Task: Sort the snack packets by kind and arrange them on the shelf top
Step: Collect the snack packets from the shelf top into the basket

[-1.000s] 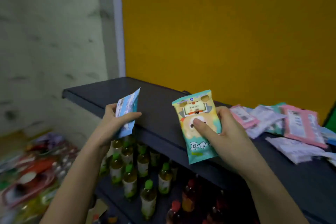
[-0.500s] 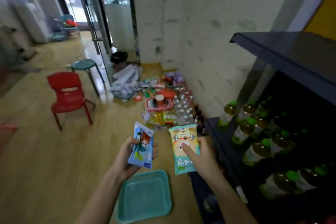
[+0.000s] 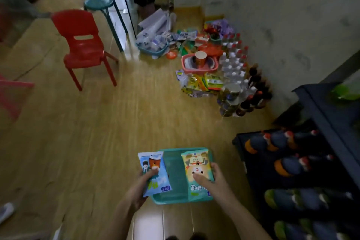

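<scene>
My left hand grips a blue snack packet with a cartoon figure on it. My right hand holds a teal and yellow snack packet with a bear face. Both packets hang above an empty teal tray that lies on the wooden floor. The dark shelf unit stands at the right edge; only a corner of its top shows.
Bottles fill the lower shelves at the right. Snack packets, a pink basin and bottles are piled on the floor by the wall. A red chair and a teal stool stand at the upper left.
My view has swung from the shelf top down to the floor. Both hands, still holding their packets, now hover over the teal tray.
</scene>
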{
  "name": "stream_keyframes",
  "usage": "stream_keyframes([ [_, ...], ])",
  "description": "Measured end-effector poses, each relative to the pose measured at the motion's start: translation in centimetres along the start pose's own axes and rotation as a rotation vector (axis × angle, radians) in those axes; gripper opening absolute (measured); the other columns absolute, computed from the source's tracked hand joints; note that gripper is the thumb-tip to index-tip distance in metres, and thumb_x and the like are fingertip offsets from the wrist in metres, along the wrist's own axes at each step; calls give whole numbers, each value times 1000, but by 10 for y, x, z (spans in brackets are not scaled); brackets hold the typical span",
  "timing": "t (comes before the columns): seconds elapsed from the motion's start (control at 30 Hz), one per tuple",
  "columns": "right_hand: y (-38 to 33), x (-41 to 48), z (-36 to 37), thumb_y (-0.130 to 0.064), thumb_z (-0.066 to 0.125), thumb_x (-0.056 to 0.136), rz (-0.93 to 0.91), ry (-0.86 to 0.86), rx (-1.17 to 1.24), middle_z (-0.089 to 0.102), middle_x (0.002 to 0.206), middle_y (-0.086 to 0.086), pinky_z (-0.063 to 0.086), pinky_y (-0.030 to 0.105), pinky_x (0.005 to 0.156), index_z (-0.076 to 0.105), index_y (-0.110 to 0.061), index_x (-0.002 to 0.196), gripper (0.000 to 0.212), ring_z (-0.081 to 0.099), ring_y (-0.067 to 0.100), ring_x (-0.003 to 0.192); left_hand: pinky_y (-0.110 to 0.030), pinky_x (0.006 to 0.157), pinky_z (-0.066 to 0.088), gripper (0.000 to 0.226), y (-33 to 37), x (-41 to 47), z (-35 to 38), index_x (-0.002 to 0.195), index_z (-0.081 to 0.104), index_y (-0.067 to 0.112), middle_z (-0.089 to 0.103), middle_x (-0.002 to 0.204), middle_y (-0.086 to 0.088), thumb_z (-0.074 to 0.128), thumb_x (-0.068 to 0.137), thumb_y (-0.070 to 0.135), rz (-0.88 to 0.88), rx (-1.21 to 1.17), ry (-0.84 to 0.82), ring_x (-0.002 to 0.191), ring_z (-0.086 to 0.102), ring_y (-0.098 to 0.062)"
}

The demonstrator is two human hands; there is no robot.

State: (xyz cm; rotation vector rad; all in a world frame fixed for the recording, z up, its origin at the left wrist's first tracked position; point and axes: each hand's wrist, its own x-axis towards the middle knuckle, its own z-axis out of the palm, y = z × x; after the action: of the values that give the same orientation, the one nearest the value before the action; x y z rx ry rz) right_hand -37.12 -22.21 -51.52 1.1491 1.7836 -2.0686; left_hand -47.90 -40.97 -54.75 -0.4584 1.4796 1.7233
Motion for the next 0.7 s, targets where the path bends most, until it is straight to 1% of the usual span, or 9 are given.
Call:
stream_keyframes([
  [0.07, 37, 38, 5, -10, 70, 81, 24, -3, -3, 68, 107, 9, 58, 38, 79, 49, -19, 106, 34, 69, 25, 91, -30, 51, 56, 25, -29, 40, -18, 106, 58, 4, 74, 77, -10, 55, 83, -6, -9, 25, 23, 63, 71, -21],
  [0.13, 77, 79, 10, -11, 69, 82, 37, -11, -35, 67, 109, 7, 56, 41, 83, 48, -18, 112, 38, 68, 25, 94, -30, 53, 56, 33, -61, 83, -35, 105, 58, 4, 74, 79, -10, 64, 75, -9, -5, 47, 26, 65, 71, -22],
  [0.2, 119, 120, 15, -9, 66, 83, 37, -11, -49, 66, 108, 5, 55, 38, 83, 46, -20, 114, 38, 66, 24, 97, -32, 59, 57, 48, -95, 127, -53, 109, 58, 3, 74, 87, -13, 67, 62, 1, -6, 82, 34, 72, 71, -25],
  [0.27, 160, 161, 20, -8, 64, 85, 38, -9, -56, 64, 106, 2, 52, 38, 83, 44, -24, 111, 37, 64, 23, 98, -34, 65, 58, 52, -131, 171, -69, 112, 57, 3, 73, 91, -13, 67, 61, 5, -12, 104, 50, 75, 70, -25],
  [0.4, 241, 249, 29, -12, 65, 85, 24, 12, -80, 64, 110, 0, 51, 38, 87, 46, -21, 118, 39, 63, 19, 99, -37, 72, 55, 35, -197, 261, -96, 111, 56, 7, 70, 97, -13, 67, 79, 3, 7, 146, 108, 81, 67, -27],
  [0.53, 305, 333, 44, -11, 60, 89, 17, -16, -60, 58, 98, -9, 48, 29, 76, 41, -20, 115, 33, 59, 12, 88, -41, 79, 51, 17, -248, 348, -116, 94, 54, 14, 65, 100, -16, 60, 86, 0, 28, 217, 156, 87, 62, -30],
  [0.6, 334, 374, 54, -9, 53, 93, 31, -16, -73, 58, 100, -3, 47, 31, 77, 40, -17, 113, 26, 57, 14, 86, -38, 77, 50, 15, -268, 389, -124, 99, 53, 9, 63, 104, -19, 56, 89, -1, 20, 271, 170, 84, 60, -28],
  [0.67, 360, 411, 61, -7, 48, 94, 36, 6, -117, 59, 112, 10, 46, 32, 77, 42, -15, 112, 21, 57, 20, 89, -40, 81, 49, 18, -285, 424, -131, 106, 51, 5, 61, 107, -20, 53, 90, -1, 8, 310, 167, 86, 59, -28],
  [0.7, 369, 427, 64, -8, 48, 94, 37, 17, -148, 58, 115, 12, 44, 32, 78, 43, -13, 115, 22, 56, 23, 92, -41, 83, 48, 17, -291, 438, -135, 105, 50, 7, 60, 106, -19, 52, 90, -1, 7, 324, 166, 86, 58, -28],
])
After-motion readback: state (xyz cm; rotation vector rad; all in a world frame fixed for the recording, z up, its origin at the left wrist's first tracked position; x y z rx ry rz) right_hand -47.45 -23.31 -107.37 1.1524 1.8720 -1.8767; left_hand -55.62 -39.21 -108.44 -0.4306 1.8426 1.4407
